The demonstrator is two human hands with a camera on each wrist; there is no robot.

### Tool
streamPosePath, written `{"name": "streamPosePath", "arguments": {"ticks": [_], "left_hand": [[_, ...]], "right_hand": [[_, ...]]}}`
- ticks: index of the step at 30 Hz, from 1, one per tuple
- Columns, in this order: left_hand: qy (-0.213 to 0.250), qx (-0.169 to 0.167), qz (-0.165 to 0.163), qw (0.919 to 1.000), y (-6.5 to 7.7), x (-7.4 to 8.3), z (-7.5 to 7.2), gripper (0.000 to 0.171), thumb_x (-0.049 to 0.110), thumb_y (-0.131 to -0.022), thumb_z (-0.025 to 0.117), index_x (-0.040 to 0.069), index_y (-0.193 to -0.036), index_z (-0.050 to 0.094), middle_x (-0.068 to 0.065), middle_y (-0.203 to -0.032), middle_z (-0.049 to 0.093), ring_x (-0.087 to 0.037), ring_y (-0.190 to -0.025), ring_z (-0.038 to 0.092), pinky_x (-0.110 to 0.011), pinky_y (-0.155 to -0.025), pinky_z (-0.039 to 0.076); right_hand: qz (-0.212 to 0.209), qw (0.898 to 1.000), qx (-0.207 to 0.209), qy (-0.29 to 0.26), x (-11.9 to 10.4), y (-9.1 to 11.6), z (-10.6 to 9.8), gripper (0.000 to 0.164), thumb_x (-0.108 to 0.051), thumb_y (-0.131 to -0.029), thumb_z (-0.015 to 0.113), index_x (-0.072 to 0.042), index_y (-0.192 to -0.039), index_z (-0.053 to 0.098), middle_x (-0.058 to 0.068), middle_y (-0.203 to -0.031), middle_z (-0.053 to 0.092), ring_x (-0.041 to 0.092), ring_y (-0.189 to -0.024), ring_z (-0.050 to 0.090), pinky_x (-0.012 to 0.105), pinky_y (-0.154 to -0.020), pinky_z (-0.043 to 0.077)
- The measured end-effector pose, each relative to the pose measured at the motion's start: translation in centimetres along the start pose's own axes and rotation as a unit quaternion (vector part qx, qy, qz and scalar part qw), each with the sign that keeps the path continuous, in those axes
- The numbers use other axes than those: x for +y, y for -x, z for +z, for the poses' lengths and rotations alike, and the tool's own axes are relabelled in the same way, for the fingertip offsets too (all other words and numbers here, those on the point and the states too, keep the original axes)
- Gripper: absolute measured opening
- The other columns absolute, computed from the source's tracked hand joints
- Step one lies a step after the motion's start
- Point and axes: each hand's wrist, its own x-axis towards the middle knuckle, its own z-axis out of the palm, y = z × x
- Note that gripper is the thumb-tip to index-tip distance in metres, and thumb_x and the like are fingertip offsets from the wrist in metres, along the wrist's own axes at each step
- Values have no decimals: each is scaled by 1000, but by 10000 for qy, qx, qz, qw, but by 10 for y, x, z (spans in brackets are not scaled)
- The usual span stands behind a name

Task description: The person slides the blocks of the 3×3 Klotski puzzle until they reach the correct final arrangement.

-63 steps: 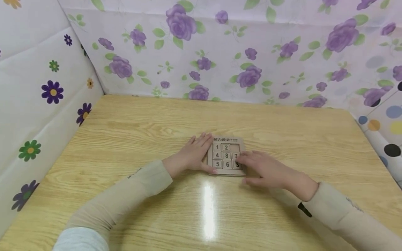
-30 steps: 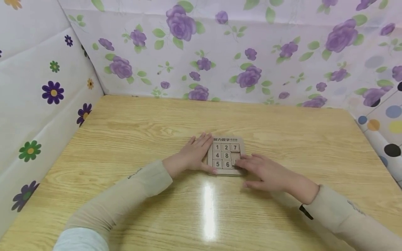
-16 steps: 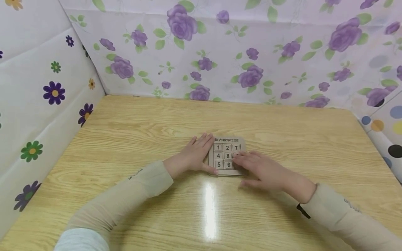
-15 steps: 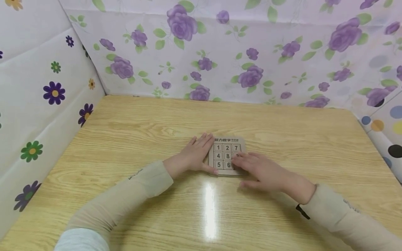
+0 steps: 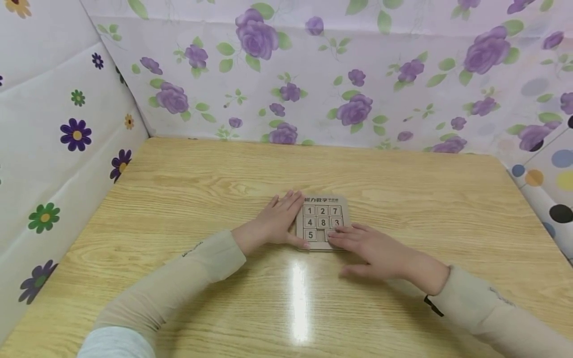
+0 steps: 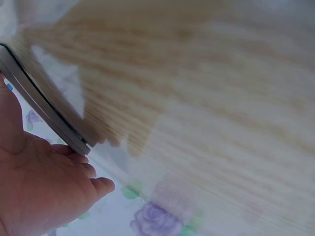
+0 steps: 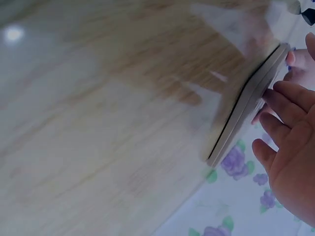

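Observation:
A sliding number puzzle (image 5: 322, 244) lies flat on the table in the head view, with printed characters along its top. Its tiles read 1, 2, 7, then 4, 8, 3; the bottom row shows the 5 tile (image 5: 310, 235), a gap, and a tile (image 5: 328, 234) mostly under the right fingers. My left hand (image 5: 278, 221) spans the puzzle's left side, fingers extended towards its upper corner and thumb at the lower one. My right hand (image 5: 373, 251) touches that bottom-right tile with extended fingertips. Both wrist views show the puzzle's edge (image 6: 47, 105) beside a hand.
The wooden table (image 5: 215, 179) has a glossy top with a bright light reflection (image 5: 298, 303). Behind it hangs a purple-flowered cloth (image 5: 192, 94). Another flowered cloth (image 5: 40, 159) borders the left side.
The 7 tile has moved up to the top right and the 3 tile up to the middle right. Tile 6 has slid right, leaving a gap bottom centre. The left hand stays put.

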Motion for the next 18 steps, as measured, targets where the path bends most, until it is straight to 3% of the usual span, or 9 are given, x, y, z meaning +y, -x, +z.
{"name": "streamPosePath", "arguments": {"ticks": [8, 18], "left_hand": [[8, 62, 34, 10000, -1, -2, 0, 124, 72, -69, 66, 5, -153, 4, -10, -160, -1, -25, -148, -2, -46, -120, 0], [21, 39, 16, 10000, -1, 0, 2, 124, 72, -69, 65, 5, -153, 4, -9, -160, -2, -24, -148, -3, -45, -120, 0]], "right_hand": [[120, 9999, 63, 21, 6, 7, -5, 63, -43, -88, 63, -5, -136, 51, 13, -140, 51, 32, -133, 43, 53, -112, 29], [108, 9999, 88, 51, 6, -14, -6, 67, -42, -89, 61, -3, -141, 45, 12, -144, 47, 34, -137, 37, 52, -113, 30]]}}
